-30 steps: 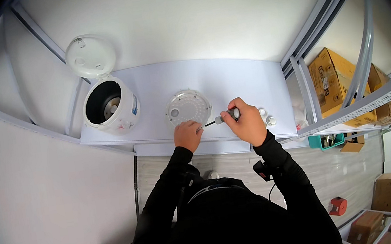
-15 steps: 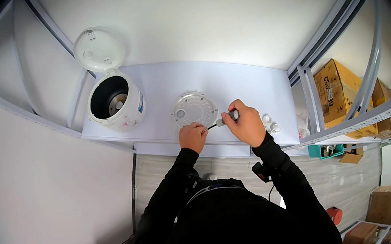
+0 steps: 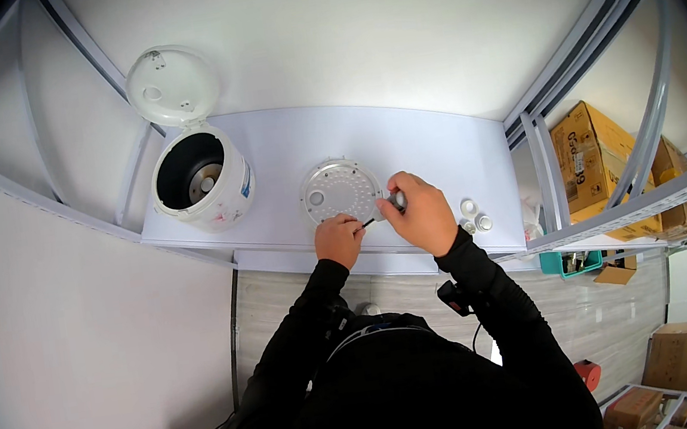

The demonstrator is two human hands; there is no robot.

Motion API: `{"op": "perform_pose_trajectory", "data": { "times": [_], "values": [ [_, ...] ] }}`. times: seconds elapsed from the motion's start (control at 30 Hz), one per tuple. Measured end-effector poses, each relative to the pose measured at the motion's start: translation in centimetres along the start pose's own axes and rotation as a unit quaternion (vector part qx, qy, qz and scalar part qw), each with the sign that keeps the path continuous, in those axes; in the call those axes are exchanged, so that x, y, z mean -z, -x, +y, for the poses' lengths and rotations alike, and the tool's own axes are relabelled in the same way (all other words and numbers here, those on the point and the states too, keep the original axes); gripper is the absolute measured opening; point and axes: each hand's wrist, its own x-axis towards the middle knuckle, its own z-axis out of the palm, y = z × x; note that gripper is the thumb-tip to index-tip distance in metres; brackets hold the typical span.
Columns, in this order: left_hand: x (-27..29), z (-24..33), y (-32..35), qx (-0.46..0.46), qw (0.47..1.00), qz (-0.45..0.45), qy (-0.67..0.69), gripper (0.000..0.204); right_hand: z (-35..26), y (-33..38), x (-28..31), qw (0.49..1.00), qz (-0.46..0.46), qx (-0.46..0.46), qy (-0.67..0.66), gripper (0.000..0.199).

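Note:
In my right hand (image 3: 423, 214) is a screwdriver (image 3: 399, 200), its grey handle wrapped by the fingers. Its thin dark shaft points left and slightly down toward my left hand (image 3: 338, 241). The fingertips of that hand are pinched together at the shaft's tip; anything small between them is too hidden to make out. Just beyond both hands, a round perforated metal plate (image 3: 342, 190) lies flat on the white table (image 3: 281, 136). It looks like a rice cooker's inner lid, with one larger round hole on its left side.
A white rice cooker (image 3: 221, 209) stands at the table's left with its lid (image 3: 171, 90) raised. Small white round containers (image 3: 469, 208) sit right of my right hand. Cardboard boxes (image 3: 593, 164) fill a shelf at the right, above a teal bin (image 3: 571, 263).
My right hand has shifted slightly left and turned, bringing the screwdriver handle closer to my left hand. The left hand stays pinched in nearly the same spot.

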Motion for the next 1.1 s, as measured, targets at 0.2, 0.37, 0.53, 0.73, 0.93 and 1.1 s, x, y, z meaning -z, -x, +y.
{"op": "perform_pose_trajectory", "data": {
  "times": [0.2, 0.37, 0.53, 0.73, 0.93, 1.1],
  "values": [
    [0.1, 0.4, -0.1, -0.014, 1.000, 0.016, -0.019, 0.011, -1.2, -1.1, -1.2, 0.992, -0.061, 0.058, 0.090, 0.032],
    [-0.5, -0.2, 0.1, -0.032, 0.998, 0.045, -0.038, 0.012, -3.7, -1.7, -0.8, 0.987, -0.061, 0.105, 0.107, 0.041],
    [0.0, 0.4, -0.1, -0.006, 0.997, 0.015, -0.076, 0.011, -3.4, -2.7, -1.2, 0.972, -0.054, 0.149, 0.173, 0.035],
    [-0.1, -0.2, -0.1, -0.050, 0.998, 0.025, -0.035, 0.014, -2.6, -3.3, -1.7, 0.954, -0.072, 0.132, 0.259, 0.033],
    [0.1, -0.3, 0.0, -0.050, 0.998, 0.019, -0.041, 0.014, -1.9, -2.6, -1.0, 0.947, -0.090, 0.242, 0.193, 0.033],
    [0.1, -0.3, 0.0, -0.054, 0.998, 0.016, -0.041, 0.014, -1.9, -2.6, -0.4, 0.938, -0.145, 0.257, 0.185, 0.031]
  ]
}}
